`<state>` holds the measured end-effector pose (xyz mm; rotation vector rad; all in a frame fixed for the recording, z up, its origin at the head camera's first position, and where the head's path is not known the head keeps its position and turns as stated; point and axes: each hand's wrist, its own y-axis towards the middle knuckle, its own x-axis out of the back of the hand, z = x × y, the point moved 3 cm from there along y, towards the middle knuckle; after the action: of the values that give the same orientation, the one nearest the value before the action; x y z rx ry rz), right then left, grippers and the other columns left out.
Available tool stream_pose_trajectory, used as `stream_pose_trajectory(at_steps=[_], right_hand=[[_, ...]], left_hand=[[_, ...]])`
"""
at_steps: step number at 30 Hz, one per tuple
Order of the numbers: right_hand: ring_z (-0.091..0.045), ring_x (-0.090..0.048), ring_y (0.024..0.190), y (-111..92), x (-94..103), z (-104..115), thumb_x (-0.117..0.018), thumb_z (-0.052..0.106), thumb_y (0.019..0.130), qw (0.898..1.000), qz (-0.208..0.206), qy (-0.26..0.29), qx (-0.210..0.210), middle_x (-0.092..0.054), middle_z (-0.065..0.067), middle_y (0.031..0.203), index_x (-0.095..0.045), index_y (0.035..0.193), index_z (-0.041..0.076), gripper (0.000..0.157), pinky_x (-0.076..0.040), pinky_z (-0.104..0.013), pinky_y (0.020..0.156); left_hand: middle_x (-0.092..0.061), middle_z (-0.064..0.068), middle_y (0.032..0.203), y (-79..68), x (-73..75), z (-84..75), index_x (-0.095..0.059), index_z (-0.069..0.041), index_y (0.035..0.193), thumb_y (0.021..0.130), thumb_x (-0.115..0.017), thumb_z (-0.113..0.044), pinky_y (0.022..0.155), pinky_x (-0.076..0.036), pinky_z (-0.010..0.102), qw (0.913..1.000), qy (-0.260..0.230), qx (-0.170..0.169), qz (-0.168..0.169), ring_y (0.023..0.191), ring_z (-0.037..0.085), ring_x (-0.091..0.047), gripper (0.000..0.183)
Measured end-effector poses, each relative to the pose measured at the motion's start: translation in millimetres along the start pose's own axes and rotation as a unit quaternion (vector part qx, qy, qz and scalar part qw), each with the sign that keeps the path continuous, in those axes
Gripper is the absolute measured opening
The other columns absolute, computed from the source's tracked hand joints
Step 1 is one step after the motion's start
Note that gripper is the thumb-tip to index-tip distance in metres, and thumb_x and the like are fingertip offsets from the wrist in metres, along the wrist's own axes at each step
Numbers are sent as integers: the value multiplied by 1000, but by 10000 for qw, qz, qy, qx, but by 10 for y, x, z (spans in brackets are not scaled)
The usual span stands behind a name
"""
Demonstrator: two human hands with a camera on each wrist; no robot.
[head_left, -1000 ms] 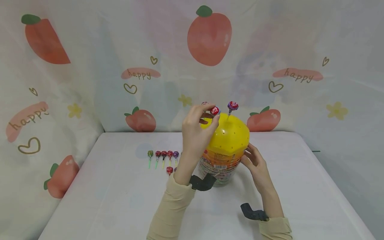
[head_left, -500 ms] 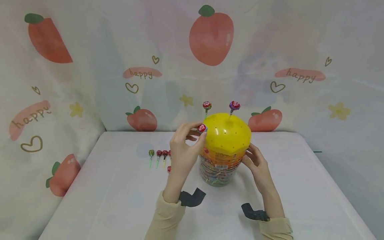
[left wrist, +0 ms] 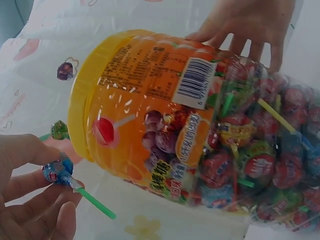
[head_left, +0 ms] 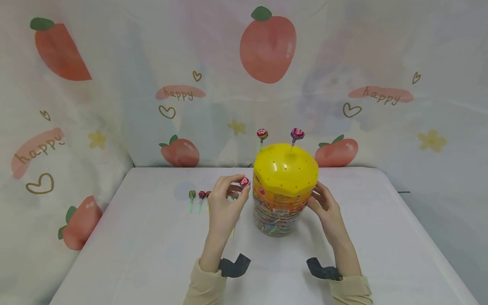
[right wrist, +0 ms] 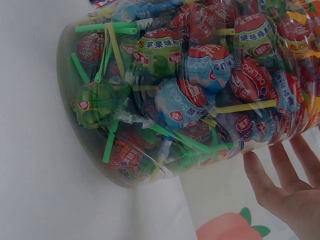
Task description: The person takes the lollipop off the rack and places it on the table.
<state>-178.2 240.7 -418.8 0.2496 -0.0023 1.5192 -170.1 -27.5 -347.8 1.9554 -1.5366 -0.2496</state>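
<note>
A clear jar (head_left: 280, 212) packed with lollipops stands on the table under a domed yellow lid (head_left: 286, 169) with small holes. Two lollipops stick up from the lid, one purple (head_left: 297, 134) and one green and red (head_left: 262, 134). Left of the jar, my left hand (head_left: 226, 207) pinches a blue and red lollipop (left wrist: 59, 169) by its wrapped head; its green stick points away from the fingers in the left wrist view. My right hand (head_left: 325, 212) rests its fingertips against the jar's right side, the fingers (right wrist: 257, 172) fairly straight in the right wrist view.
Several loose lollipops (head_left: 201, 195) lie in a row on the white table (head_left: 133, 237), left of the jar and partly hidden by the left hand. A printed cloth backdrop (head_left: 221, 51) rises behind the table's far edge.
My left hand has moved down and left from over the lid to beside the jar, still pinching the lollipop. The green and red lollipop in the lid is now uncovered. The right hand stays put.
</note>
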Motion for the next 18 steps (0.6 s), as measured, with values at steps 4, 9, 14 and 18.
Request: stream_pose_trajectory(at_steps=[4,9,14,18], right_hand=[[-3,-41,124,1,2,10,-52,20,99,10000,-25,-16,13,-36,-4,147,-32,149,20,54,-43,-8,91],[-3,-41,124,7,1,13,-52,21,99,10000,-10,-37,30,-36,-5,147,-31,150,20,55,-43,-8,91],[-3,-41,124,13,-2,-5,-53,20,99,10000,-18,-19,67,-36,-3,146,-32,150,20,55,-43,-8,91],[-4,-42,124,9,-3,-14,-53,19,98,10000,-17,-2,84,-37,-1,146,-32,150,20,55,-43,-9,92]], left_hand=[[-67,8,98,-76,16,107,-70,-7,107,81,-75,-8,68,-56,27,9995,93,300,47,75,19,-67,26],[-66,8,95,-182,21,298,-70,-6,105,80,-75,-6,67,-56,27,9982,253,535,-4,75,19,-67,25],[-67,7,96,-260,13,482,-70,-6,104,80,-74,-5,66,-56,28,9964,403,739,35,75,19,-68,24],[-67,7,100,-300,27,640,-69,-6,106,81,-74,-6,67,-55,23,9929,397,1110,133,79,20,-69,26]])
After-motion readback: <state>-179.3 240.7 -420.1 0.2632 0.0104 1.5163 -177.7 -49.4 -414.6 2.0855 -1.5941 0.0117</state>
